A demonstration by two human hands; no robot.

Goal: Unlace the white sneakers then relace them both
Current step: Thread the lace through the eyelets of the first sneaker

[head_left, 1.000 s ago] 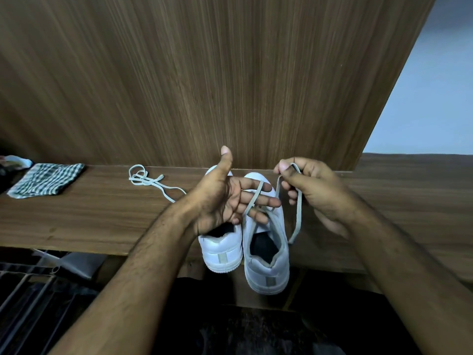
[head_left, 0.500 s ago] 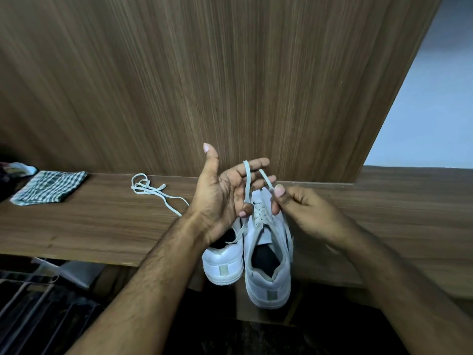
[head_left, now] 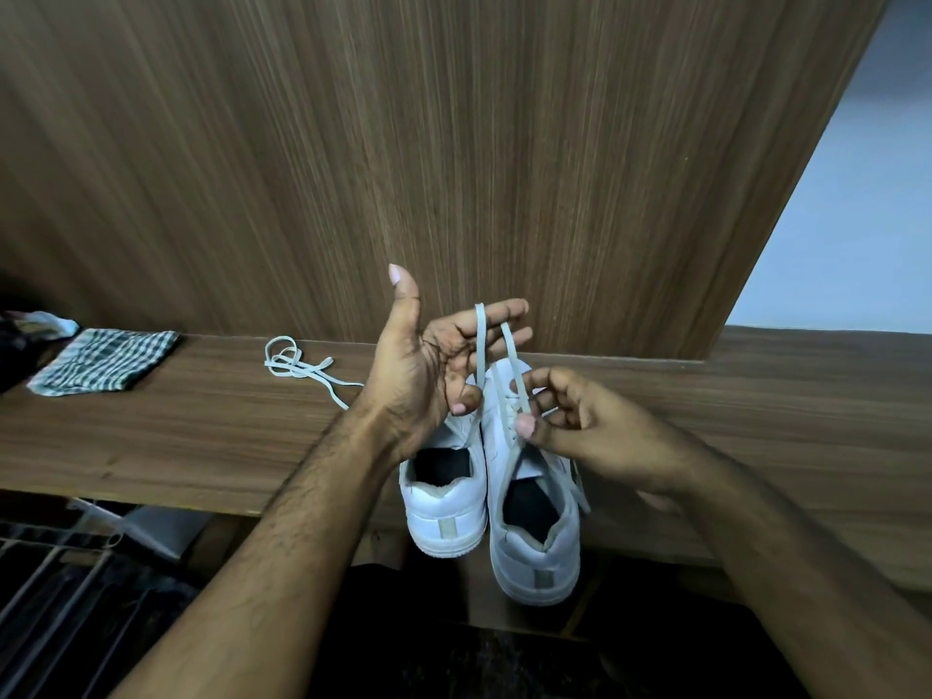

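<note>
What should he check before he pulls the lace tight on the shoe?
1. Lace looped over the left hand: ok, the flat white lace hangs over its fingers.
2. Right hand has a hold: ok, it pinches the lace above the right white sneaker.
3. Sneakers steady: cannot tell; both heels stick out over the edge of the brown wooden shelf.
4. Lace free of twists: cannot tell, the hands hide part of it.
5. Lace for the left white sneaker ready: ok, a loose white lace lies on the shelf nearby.
6. Green checked cloth out of the way: ok.
</note>
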